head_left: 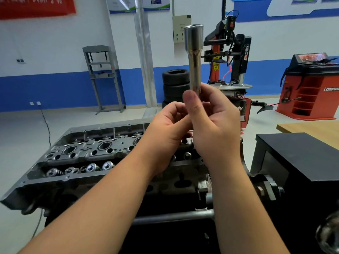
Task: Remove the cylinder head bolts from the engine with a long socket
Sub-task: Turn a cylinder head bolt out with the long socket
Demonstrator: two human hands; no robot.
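Observation:
A long chrome socket stands upright in front of me, wide end up. My right hand grips its lower end, thumb pressed against the shaft. My left hand is curled beside it with the fingertips at the socket's hidden bottom end; what they pinch there I cannot tell. Below both hands lies the grey cylinder head of the engine on a stand, with round bores and valve springs showing. My hands and forearms hide the head's right part.
A black cabinet stands at the right beside a wooden tabletop. Behind are stacked tyres, a tyre changer, a red wheel balancer and a grey press frame. A cable runs along the floor.

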